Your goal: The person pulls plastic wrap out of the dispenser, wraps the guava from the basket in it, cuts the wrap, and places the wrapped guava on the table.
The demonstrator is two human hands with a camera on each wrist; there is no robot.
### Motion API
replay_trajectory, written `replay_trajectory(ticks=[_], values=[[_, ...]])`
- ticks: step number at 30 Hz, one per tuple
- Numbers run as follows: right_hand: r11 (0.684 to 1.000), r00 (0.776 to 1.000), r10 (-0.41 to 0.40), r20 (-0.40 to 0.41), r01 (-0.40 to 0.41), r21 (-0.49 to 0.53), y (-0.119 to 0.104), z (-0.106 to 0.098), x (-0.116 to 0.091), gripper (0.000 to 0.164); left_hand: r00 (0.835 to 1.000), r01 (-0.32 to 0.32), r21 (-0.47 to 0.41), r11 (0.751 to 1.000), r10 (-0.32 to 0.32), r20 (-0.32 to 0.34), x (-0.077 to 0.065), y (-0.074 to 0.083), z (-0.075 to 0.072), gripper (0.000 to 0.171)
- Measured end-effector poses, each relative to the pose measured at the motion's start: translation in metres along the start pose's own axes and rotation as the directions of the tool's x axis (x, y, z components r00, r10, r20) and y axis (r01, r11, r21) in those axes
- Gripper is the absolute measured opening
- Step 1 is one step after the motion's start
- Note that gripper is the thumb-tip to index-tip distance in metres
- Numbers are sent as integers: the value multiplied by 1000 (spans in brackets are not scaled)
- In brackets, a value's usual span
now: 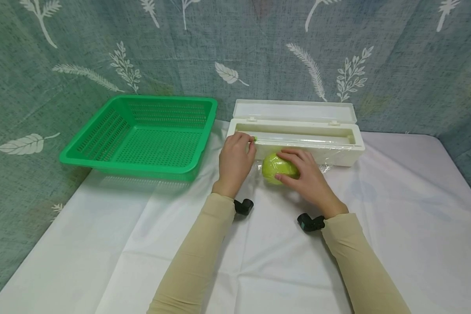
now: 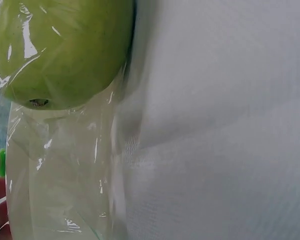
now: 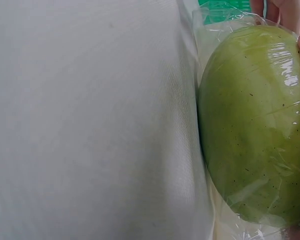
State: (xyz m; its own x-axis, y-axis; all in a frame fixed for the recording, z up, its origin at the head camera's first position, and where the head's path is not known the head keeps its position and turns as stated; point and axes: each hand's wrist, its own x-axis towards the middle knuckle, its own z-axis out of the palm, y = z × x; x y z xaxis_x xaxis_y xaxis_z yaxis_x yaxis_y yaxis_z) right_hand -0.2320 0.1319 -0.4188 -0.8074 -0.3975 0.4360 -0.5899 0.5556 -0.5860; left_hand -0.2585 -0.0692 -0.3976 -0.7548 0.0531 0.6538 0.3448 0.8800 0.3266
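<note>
Holding fruit (image 1: 274,168), right grip (image 1: 308,178) partly covers it; left grip (image 1: 235,159) apparently pinches knob (image 2: 2,162).

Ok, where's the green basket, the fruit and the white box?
Green basket (image 1: 161,146), head view: its inside bottom.
Fruit (image 3: 255,130), right wrist view: middle of its side.
White box (image 1: 346,156), head view: right end of its front.
</note>
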Motion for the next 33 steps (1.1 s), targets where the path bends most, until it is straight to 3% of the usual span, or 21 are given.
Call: replay_trajectory(ticks=[6, 14, 27, 33], values=[[1000, 1000, 0, 0, 0, 2, 0, 0, 0, 54, 999, 11, 22, 1000, -11, 33, 0, 3, -1, 15], [1000, 1000, 7, 3, -7, 6, 0, 0, 1, 55, 997, -39, 67, 997, 34, 72, -2, 7, 0, 18], [1000, 1000, -22, -10, 22, 5, 2, 1, 1, 54, 992, -95, 86, 992, 87, 90, -5, 16, 5, 24], [1000, 1000, -18, -9, 18, 6, 2, 1, 1, 54, 992, -87, 73, 994, 80, 95, -6, 18, 6, 25]])
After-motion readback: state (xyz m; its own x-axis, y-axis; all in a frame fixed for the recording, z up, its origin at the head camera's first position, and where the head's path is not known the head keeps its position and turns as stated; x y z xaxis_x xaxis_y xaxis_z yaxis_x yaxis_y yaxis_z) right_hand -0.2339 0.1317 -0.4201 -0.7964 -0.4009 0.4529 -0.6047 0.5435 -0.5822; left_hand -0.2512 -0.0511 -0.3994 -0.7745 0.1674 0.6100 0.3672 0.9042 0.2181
